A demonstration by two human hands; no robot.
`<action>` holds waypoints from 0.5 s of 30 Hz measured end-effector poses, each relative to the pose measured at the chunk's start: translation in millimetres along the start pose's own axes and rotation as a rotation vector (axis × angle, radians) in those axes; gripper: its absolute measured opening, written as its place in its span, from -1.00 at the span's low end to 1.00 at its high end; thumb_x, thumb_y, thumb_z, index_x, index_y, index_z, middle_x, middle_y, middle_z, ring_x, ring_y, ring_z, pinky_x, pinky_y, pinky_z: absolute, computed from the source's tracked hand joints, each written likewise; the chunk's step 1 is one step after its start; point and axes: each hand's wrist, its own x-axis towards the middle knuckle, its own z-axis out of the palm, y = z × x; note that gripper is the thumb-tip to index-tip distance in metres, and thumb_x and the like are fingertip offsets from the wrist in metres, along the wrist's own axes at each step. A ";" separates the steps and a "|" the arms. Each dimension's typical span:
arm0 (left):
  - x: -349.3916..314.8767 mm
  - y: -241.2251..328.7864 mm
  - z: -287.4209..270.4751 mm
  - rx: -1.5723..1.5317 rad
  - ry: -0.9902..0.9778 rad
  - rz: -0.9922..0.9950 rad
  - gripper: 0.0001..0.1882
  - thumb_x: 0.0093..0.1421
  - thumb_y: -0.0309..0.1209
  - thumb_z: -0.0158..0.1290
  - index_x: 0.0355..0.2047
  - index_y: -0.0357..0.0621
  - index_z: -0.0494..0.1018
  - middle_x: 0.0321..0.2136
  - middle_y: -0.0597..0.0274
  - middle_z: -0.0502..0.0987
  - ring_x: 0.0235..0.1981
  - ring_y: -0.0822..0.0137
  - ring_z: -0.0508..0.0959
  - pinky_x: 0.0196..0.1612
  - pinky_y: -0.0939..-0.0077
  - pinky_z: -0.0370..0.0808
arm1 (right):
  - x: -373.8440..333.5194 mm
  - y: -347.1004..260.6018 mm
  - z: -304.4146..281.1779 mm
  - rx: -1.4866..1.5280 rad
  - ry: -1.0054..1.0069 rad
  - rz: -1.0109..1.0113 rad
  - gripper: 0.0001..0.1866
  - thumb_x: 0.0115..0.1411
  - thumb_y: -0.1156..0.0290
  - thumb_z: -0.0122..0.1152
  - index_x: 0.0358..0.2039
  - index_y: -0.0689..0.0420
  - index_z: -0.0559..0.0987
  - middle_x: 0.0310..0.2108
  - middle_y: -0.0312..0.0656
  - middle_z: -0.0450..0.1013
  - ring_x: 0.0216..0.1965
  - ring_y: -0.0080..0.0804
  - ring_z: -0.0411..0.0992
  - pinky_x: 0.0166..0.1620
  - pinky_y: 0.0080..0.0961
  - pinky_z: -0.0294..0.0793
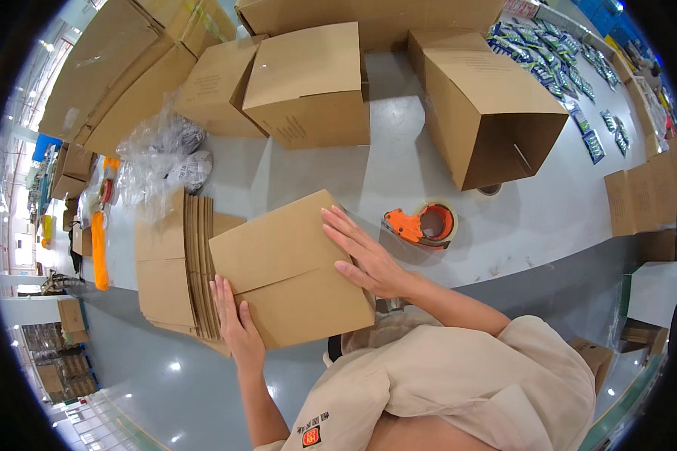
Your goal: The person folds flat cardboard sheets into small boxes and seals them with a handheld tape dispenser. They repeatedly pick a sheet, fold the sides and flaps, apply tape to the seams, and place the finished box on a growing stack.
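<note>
Between my hands is a brown cardboard box (pixel 289 263) with its flaps folded together, a seam running across the face turned up to me. My left hand (pixel 237 323) lies along its left side, fingers straight. On the box's right upper edge rests my right hand (pixel 368 255), its fingers stretched out and pressing flat. Just right of that hand, an orange tape dispenser (pixel 421 225) with a roll of clear tape lies on the table. A stack of flattened cartons (pixel 165 270) stands against the box's left side.
Two boxes, a closed-topped one (pixel 308 83) and an open-ended one (pixel 496 105), stand across the grey table (pixel 395 135). Crumpled clear plastic (pixel 154 161) lies at the left. Many small green-and-blue packets (pixel 549 60) are spread at the far right. Large cartons (pixel 128 68) rise at the far left.
</note>
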 end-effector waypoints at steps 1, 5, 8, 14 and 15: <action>-0.8 1.1 0.9 0.011 0.027 -0.008 -0.52 0.46 -0.42 -0.21 0.35 -0.27 0.16 0.39 0.03 0.14 0.42 0.05 0.09 0.39 0.22 0.12 | -1.5 1.5 -0.3 0.011 0.001 -0.002 -0.35 0.41 0.27 -0.07 0.42 0.21 0.05 0.48 -0.03 -0.15 0.50 -0.05 -0.21 0.45 -0.16 -0.11; -3.6 2.1 7.1 -0.049 0.104 -0.113 -0.54 0.44 -0.44 -0.18 0.31 -0.29 0.22 0.35 0.02 0.22 0.39 0.04 0.18 0.36 0.24 0.18 | -6.3 6.0 4.0 0.108 -0.005 0.007 -0.35 0.40 0.29 -0.07 0.42 0.21 0.04 0.49 -0.02 -0.16 0.50 -0.02 -0.24 0.44 -0.14 -0.13; -5.0 -0.9 8.8 -0.014 0.056 -0.091 -0.52 0.43 -0.48 -0.19 0.33 -0.29 0.18 0.38 0.01 0.16 0.39 0.04 0.17 0.36 0.27 0.18 | -1.9 8.2 9.7 0.117 0.083 -0.083 -0.34 0.39 0.29 -0.07 0.42 0.21 0.04 0.49 -0.02 -0.18 0.50 0.01 -0.27 0.44 -0.13 -0.13; -4.1 -4.5 -10.9 0.291 -0.081 0.187 -0.28 0.32 -0.21 -0.01 0.38 -0.33 0.06 0.41 -0.04 0.04 0.44 0.01 0.03 0.43 0.03 -0.03 | -24.9 -10.0 -16.3 -0.146 -0.015 0.227 -0.29 0.30 0.22 0.14 0.38 0.16 0.15 0.43 0.03 -0.01 0.45 0.04 -0.08 0.40 -0.14 0.01; -2.9 -4.7 -14.8 0.309 -0.137 0.162 -0.25 0.31 -0.18 0.00 0.38 -0.34 0.06 0.40 -0.05 0.06 0.44 0.01 0.03 0.43 -0.02 -0.06 | -37.6 -11.8 -24.9 -0.176 0.228 0.367 -0.31 0.23 0.25 0.25 0.31 0.16 0.23 0.32 0.01 0.14 0.35 0.01 0.09 0.36 -0.14 0.09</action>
